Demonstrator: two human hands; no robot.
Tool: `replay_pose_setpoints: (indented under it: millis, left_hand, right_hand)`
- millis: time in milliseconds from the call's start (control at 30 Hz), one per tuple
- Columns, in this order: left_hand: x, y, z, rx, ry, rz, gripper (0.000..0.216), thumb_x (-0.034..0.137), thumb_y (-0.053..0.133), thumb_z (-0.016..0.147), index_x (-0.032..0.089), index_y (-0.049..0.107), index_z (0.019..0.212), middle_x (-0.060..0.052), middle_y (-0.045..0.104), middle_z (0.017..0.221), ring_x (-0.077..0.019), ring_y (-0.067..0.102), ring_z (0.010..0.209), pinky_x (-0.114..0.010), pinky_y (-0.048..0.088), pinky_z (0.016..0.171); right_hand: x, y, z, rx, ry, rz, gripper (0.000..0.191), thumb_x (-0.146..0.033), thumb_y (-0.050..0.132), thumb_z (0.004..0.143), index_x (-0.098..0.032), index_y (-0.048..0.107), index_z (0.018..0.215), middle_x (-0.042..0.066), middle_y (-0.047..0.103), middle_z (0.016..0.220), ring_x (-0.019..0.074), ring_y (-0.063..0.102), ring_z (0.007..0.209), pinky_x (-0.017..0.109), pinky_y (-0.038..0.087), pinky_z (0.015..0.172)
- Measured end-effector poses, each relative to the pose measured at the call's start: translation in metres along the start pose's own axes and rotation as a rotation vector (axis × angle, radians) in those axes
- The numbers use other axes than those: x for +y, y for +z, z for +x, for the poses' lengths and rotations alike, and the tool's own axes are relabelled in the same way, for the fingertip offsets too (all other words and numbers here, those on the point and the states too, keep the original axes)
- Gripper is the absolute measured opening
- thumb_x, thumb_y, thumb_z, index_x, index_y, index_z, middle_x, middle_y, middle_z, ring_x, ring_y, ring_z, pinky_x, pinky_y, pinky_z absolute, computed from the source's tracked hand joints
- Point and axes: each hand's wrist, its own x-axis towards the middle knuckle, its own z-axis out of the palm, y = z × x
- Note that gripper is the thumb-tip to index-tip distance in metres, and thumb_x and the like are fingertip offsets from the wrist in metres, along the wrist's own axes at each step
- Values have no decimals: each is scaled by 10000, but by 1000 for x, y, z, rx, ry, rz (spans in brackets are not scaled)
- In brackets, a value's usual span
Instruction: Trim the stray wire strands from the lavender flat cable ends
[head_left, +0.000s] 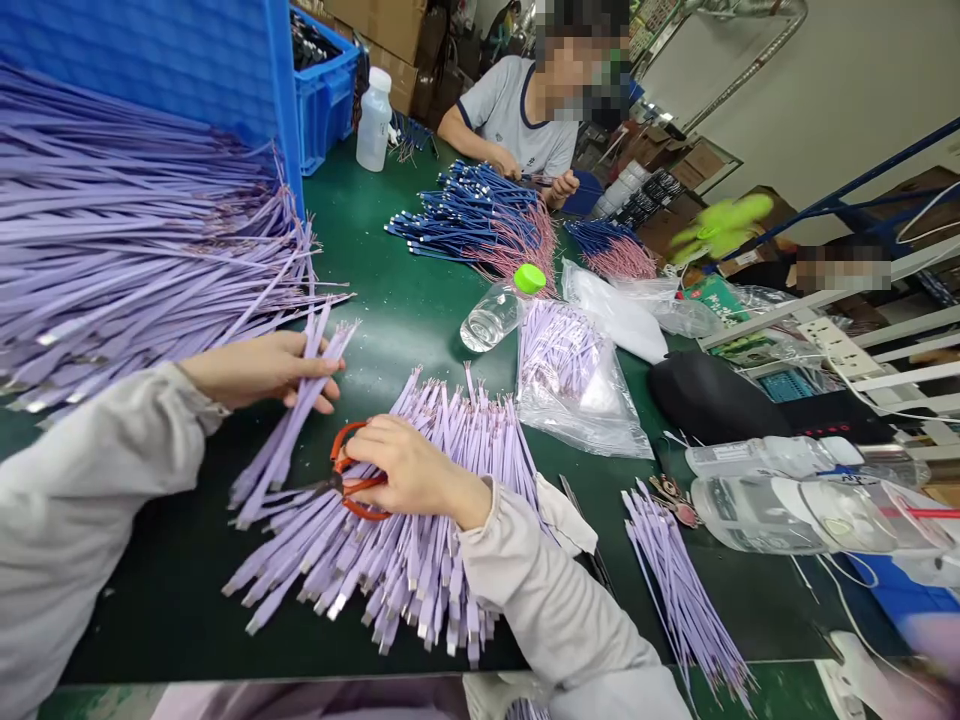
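Note:
My left hand (281, 368) is closed around a small bunch of flat purple cables (289, 430), their frayed wire ends pointing up and their plugs down. In my right hand (409, 468) are scissors (360, 492) with orange handles; the dark blades point left, close to the lower part of the held bunch. Beneath my right hand spreads a wide fan of purple cables (420, 560), metal plugs toward the table's front edge and bare wires toward the back. Where the blades end is partly hidden among the cables.
A large heap of purple cables (135, 230) lies at left against a blue crate (150, 60). A green-capped bottle (491, 315), a bag of cables (577, 370), and a smaller cable bundle (679, 590) are nearby. Across the table a co-worker (517, 110) handles blue cables (480, 215).

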Motion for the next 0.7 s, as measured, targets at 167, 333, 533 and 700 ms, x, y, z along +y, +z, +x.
replay_pose_setpoints:
  millis: [167, 333, 533, 700]
  left_hand:
    - [-14, 37, 5, -134, -135, -187, 290, 382, 824, 541, 157, 701, 677, -113, 714, 763, -207, 680, 731, -217, 529, 522]
    - [-11, 60, -2, 47, -64, -263, 329, 388, 806, 539, 165, 694, 753, -44, 675, 761, -155, 639, 705, -228, 523, 587]
    - [-12, 72, -6, 164, 14, -85, 390, 475, 748, 543, 151, 640, 731, -25, 641, 651, -184, 607, 673, -228, 459, 489]
    - [-14, 75, -6, 169, 27, -43, 392, 474, 757, 519, 149, 647, 710, -22, 641, 644, -163, 569, 649, -210, 452, 477]
  right_hand:
    - [4, -8, -12, -43, 23, 114, 196, -196, 657, 731, -199, 479, 648, -45, 549, 610, 113, 481, 585, 253, 431, 659]
    - [4, -11, -22, 319, 149, 216, 33, -184, 563, 788, -178, 587, 767, -4, 571, 702, 117, 528, 661, 249, 453, 671]
    - [13, -17, -22, 774, 529, 235, 249, -258, 536, 843, -194, 631, 1065, -10, 501, 725, 116, 502, 671, 270, 455, 687]
    - [13, -19, -20, 718, 509, 177, 282, -218, 523, 841, -220, 633, 1100, -3, 503, 756, 113, 488, 677, 263, 459, 693]
